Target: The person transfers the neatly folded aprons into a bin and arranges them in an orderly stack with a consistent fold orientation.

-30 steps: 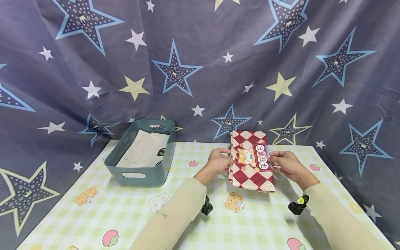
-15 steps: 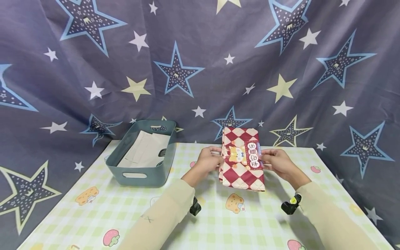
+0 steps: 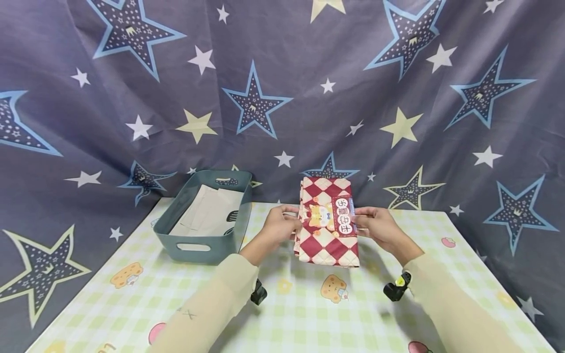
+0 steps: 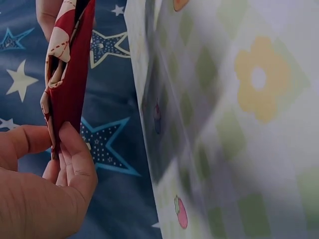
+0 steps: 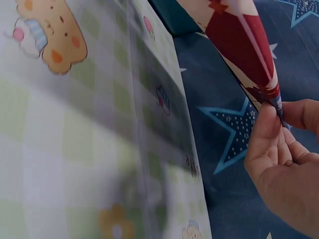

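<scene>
Both hands hold up a folded red-and-cream diamond-checked cloth (image 3: pixel 324 245) with a cartoon dog and a label of white round patches. It hangs over the far part of the table, its shadow falling below. The left hand (image 3: pixel 274 229) pinches the left edge between thumb and fingers; in the left wrist view the stacked layers of the cloth (image 4: pixel 72 94) show edge-on above that hand (image 4: pixel 47 194). On the opposite side, the right hand (image 3: pixel 383 231) pinches the edge by the label. The right wrist view shows thumb and fingertips of this hand (image 5: pixel 286 164) meeting on the thin edge.
Left of the hands stands a blue-green plastic basket (image 3: pixel 218 249) with handle slots. Folded cream fabric (image 3: pixel 209 211) with a dark utensil print lies inside. A green-checked tablecloth (image 3: pixel 309 318) covers the table, and a star-patterned curtain (image 3: pixel 282 44) hangs behind its far edge.
Both hands have carried the checked cloth leftward and slightly up, closer to the basket. Their grip looks the same. The head view has shifted a little.
</scene>
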The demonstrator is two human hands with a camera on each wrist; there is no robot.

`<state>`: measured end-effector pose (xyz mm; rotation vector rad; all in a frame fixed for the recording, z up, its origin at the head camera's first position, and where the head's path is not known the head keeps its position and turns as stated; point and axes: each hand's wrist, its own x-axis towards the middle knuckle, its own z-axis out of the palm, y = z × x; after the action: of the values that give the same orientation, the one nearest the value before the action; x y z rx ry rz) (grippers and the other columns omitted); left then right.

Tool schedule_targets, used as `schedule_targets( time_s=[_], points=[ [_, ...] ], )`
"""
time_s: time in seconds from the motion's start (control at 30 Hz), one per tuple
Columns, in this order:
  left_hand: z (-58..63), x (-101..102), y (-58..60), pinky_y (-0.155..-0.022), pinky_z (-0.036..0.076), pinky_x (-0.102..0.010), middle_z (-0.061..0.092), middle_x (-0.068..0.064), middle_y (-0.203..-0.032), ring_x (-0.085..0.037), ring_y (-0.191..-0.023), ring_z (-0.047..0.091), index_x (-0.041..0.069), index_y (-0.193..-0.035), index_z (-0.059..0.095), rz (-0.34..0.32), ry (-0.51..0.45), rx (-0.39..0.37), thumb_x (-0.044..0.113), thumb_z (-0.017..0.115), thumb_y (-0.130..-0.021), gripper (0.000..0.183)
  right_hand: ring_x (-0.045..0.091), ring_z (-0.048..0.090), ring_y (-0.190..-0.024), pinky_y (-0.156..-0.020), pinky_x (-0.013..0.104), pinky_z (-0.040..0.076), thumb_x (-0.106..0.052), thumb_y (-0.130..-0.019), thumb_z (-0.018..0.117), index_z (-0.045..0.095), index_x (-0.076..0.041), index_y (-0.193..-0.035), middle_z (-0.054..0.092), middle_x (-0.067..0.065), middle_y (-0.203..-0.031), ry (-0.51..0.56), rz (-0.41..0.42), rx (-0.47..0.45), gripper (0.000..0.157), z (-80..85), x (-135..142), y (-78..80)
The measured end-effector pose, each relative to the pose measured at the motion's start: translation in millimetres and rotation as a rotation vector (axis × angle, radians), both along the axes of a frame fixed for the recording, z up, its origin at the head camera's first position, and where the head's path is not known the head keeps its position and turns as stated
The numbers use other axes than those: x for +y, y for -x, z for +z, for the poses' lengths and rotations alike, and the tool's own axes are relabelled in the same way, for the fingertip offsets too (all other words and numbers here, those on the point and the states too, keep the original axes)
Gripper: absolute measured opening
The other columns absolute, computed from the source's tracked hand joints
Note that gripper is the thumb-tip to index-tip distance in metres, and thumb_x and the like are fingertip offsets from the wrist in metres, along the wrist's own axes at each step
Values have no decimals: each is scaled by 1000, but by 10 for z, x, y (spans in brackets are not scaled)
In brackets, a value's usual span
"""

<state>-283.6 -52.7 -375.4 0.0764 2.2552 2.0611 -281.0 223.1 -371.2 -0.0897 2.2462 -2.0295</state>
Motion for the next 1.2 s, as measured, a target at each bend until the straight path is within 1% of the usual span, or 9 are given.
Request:
schedule_targets(
  time_s=[0.2,0.3,0.37,0.47,0.6,0.7,0.9,1.07,1.2],
  points=[
    [36,-128,-13,-55,56,-31,64,-14,-94,-20,-72,61,0,-123,61,19,7,5,-12,60,-71,53,15,64,-92,-80,28,60,-4,-101,60,48,14,-134,59,12,-110,33,-13,-13,40,22,-145,21],
    [92,-210,-25,-57,56,-31,65,-14,-97,-20,-74,62,2,-124,61,14,10,-2,-11,61,-73,53,15,63,-91,-78,27,59,-5,-101,61,48,14,-135,58,12,-110,53,-14,-17,41,46,-214,23],
    [134,-271,-28,-59,56,-33,66,-14,-99,-20,-75,63,3,-126,61,4,18,-5,-9,61,-74,53,15,63,-91,-77,26,59,-6,-100,62,48,14,-134,58,12,-110,65,-15,-19,41,62,-259,30],
    [191,-359,-15,-58,56,-33,65,-15,-101,-20,-76,63,3,-128,60,-8,12,-7,-9,61,-75,54,15,63,-90,-76,26,59,-5,-100,63,49,13,-133,58,11,-109,79,-19,-21,40,80,-337,50],
    [253,-483,6,-60,58,-34,65,-16,-102,-21,-78,64,2,-127,60,2,22,-7,-10,61,-74,54,15,63,-89,-75,26,59,-4,-100,63,50,12,-132,58,11,-109,113,-24,-27,38,97,-475,80],
    [287,-573,11,-65,59,-35,65,-16,-105,-21,-82,65,3,-128,60,10,51,-14,-9,62,-74,55,16,62,-88,-73,26,59,-4,-100,63,52,10,-130,57,11,-109,130,-35,-39,36,104,-579,85],
    [315,-727,24,-66,59,-34,63,-16,-110,-23,-87,63,5,-131,58,23,98,-17,-7,62,-78,54,16,61,-87,-72,25,58,-2,-99,63,54,9,-126,57,11,-108,158,-45,-51,31,115,-763,103],
    [368,-856,20,-71,59,-34,62,-17,-114,-24,-90,63,3,-134,55,7,126,-8,-4,62,-81,54,16,62,-82,-68,24,57,-1,-99,63,57,8,-122,59,12,-106,194,-52,-55,26,131,-922,135],
    [423,-975,27,-69,58,-32,63,-17,-115,-23,-90,63,2,-137,54,-1,129,-7,-4,60,-82,56,16,64,-82,-68,24,57,-1,-99,64,58,8,-121,60,11,-103,226,-36,-57,24,141,-1025,159]
  ],
)
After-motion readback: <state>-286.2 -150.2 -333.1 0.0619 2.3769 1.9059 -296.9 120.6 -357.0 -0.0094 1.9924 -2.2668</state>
